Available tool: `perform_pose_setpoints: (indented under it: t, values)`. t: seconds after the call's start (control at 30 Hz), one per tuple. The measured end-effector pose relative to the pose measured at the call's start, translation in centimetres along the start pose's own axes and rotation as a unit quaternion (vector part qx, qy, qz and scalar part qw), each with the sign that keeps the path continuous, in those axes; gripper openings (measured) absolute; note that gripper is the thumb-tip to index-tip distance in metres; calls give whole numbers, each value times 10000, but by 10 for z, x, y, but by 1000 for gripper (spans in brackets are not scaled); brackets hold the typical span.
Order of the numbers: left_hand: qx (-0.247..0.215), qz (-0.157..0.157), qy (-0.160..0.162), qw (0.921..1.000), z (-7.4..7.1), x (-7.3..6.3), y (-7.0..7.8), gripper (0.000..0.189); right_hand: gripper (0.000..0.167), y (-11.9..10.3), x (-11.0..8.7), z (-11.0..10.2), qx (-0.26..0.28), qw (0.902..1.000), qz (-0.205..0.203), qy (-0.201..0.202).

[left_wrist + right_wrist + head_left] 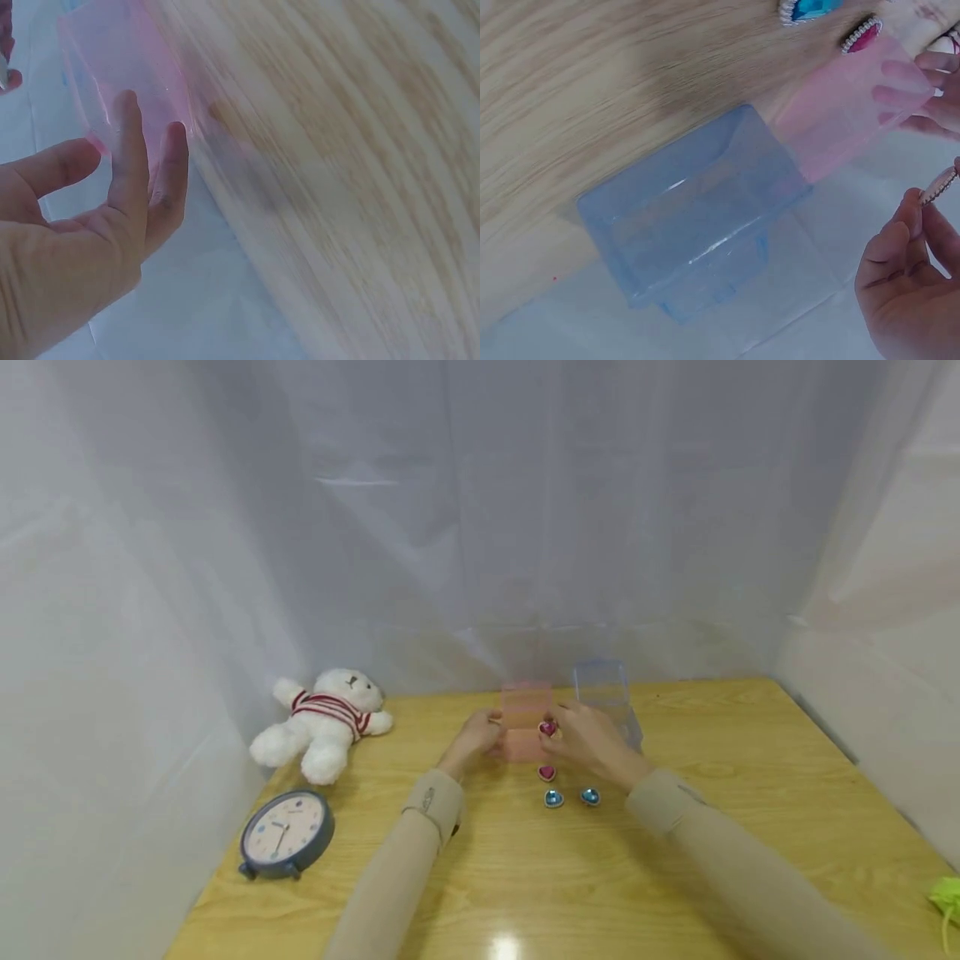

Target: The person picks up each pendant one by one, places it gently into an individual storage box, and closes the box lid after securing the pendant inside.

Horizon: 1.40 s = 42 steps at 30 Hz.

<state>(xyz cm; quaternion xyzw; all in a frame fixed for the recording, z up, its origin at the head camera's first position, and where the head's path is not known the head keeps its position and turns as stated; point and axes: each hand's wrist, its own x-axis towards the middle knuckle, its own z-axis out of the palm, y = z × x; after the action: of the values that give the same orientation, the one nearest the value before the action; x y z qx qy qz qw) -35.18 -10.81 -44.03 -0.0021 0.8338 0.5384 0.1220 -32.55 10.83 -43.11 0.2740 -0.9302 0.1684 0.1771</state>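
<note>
The right hand (588, 737) is keeping its grip narrow, pinching a pink heart gem (547, 727) by its pale, beaded edge between thumb and fingertips. In the head view this gem is showing against the right part of a see-through pink box (521, 747). The left hand (476, 737) is holding nothing in its grip; its fingers are spreading, slightly bent, at the left side of the pink box, and in the right wrist view some are showing through the pink plastic.

The pink box is sitting between the two hands, its lid (527, 696) standing raised at the back. Just to its right, a see-through blue box (633, 731) is resting partly behind the right hand, with its own blue lid (602, 683) raised too. In front of the pink box a second pink gem (547, 772) is lying, and nearer the person two blue gems, the left blue gem (553, 798) and the right blue gem (590, 797), are lying side by side, apart.

Further left on the wooden counter (787, 793), a white plush bear (330, 720) is lying in a red-striped top, and a round blue-rimmed clock (287, 831) is lying face up nearer the person. A bright green object (948, 897) is showing at the right edge. White sheeting (525, 527) is hanging behind everything.
</note>
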Motion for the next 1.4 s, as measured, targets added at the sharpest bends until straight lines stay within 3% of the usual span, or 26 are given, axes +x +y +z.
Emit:
perform_pose_setpoints:
  t: [0.5, 0.87, 1.23, 1.4]
  values:
    - [-595, -111, -278, 9978, -5, 3, 0, 60, 15, -2, 40, 16, 108, 9979, 520, -372]
    - [-682, -138, -204, 9974, -3, 0, 0, 57, 10, -2, 55, 34, 406, 9970, 636, -192]
    - [-792, -138, -241, 9965, -2, 2, -3, 54, 23, -4, 63, 48, 169, 9925, 1139, -419]
    - [-795, -129, -222, 9965, 0, -1, -4, 55, 26, -2, 63, 54, 126, 9929, 1100, -433]
